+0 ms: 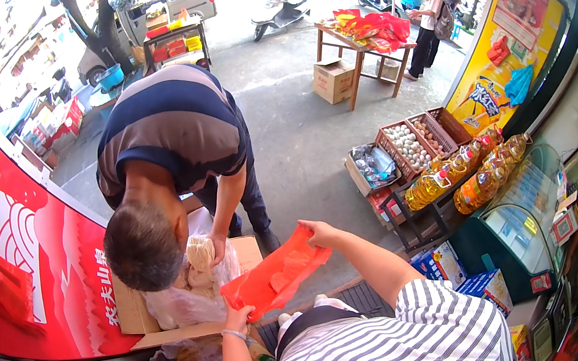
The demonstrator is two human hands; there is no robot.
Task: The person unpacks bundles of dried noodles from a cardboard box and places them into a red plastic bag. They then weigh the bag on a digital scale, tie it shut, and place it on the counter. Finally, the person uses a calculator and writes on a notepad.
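Head | both hands' grip (pixel 238 315) (pixel 320 232) closed on red bag (pixel 277 277) | co-worker (pixel 168 160) (bent over) blocks carton (pixel 130 313)

This is a small grocery shop open to the street. Bottles of cooking oil (pixel 476 169) stand on a rack by crates of eggs (pixel 406 145), a glass counter (pixel 529 209) sits inside, and scooters (pixel 279 4) park on the pavement beyond.

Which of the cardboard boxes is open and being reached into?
The cardboard box by the red wall: the other person's hand lifts noodles from it. The box under the table stands untouched.
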